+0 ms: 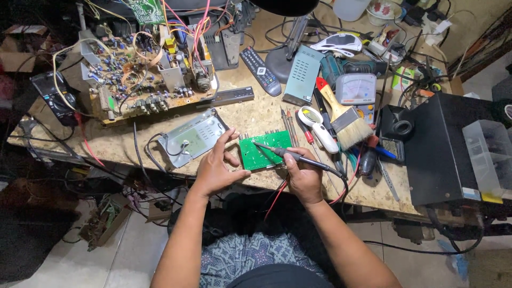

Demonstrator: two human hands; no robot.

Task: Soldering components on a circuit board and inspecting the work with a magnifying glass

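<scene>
A small green circuit board [262, 150] lies near the front edge of the workbench [256, 114]. My left hand [216, 166] rests at the board's left edge, with thumb and fingertips touching it. My right hand [305, 178] grips a black soldering iron [298, 157] like a pen, its thin tip lying over the middle of the green board. The iron's cord runs off to the right.
A metal shield plate [193, 140] lies left of the board. A large brown circuit board [144, 74] with wires fills the back left. Screwdrivers [290, 125], a magnifier [318, 127], a paintbrush [344, 117], a remote [260, 70], an analogue meter [356, 89] and a black box [437, 144] crowd the right.
</scene>
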